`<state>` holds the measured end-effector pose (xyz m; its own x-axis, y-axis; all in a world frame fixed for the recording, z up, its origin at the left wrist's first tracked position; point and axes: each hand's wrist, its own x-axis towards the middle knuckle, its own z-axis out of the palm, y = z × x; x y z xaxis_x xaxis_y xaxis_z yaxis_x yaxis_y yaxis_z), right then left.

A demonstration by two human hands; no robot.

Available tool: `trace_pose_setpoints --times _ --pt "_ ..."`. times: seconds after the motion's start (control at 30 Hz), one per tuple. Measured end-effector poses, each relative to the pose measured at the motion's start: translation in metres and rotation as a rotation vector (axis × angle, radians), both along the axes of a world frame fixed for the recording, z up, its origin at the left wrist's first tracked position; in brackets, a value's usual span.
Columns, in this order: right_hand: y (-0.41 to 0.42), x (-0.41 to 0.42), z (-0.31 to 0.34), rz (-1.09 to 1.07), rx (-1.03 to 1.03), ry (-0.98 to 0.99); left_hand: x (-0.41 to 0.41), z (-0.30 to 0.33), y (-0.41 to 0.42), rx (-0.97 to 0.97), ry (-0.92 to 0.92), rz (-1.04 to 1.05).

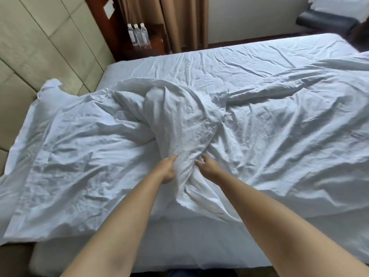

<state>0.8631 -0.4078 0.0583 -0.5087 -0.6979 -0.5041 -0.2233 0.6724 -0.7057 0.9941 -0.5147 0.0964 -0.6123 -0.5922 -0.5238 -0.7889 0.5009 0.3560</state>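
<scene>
White cotton, soft and badly creased, filled most of what I saw. A duvet cover (179, 124) lay spread across the bed (219, 62), with a bunched ridge running from the middle of the view down toward 6 o'clock. My left hand (168, 168) was clamped on the ridge's 9 o'clock flank, fingers curled into the cloth. My right hand (207, 166) pinched the 3 o'clock flank, just beside the left, with only the gathered fold between them.

I judged the cover light and limp, with no stiffness to carry a push. It would go only where it was pulled, and it would drag on the sheet beneath. A handful of loose cloth would likely slip or stretch out, so a hem or corner would give a surer hold. What looked like a corner showed at about 1 o'clock from the hands.

Three water bottles (138, 35) stood at 11 o'clock beside brown curtains (179, 21), and a padded headboard (40, 47) ran along 10 o'clock.
</scene>
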Motion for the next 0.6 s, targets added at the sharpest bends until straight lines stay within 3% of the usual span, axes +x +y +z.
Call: trace_pose_setpoints --times 0.13,0.23,0.4,0.5,0.6 --pt "-0.039 -0.009 -0.009 -0.181 -0.019 -0.098 -0.028 -0.016 -0.043 0.05 0.105 -0.016" --pt "-0.064 -0.018 -0.035 -0.323 -0.026 -0.191 -0.043 -0.034 -0.075 0.114 0.066 -0.01" --pt "-0.098 -0.033 -0.053 -0.722 -0.067 -0.285 -0.053 -0.061 -0.11 0.329 0.079 0.051" --pt "-0.121 -0.038 -0.055 -0.888 -0.111 -0.305 -0.05 -0.072 -0.127 0.502 0.185 0.22" --pt "-0.15 -0.026 -0.039 -0.844 -0.138 -0.206 -0.046 -0.062 -0.143 0.582 0.273 0.394"
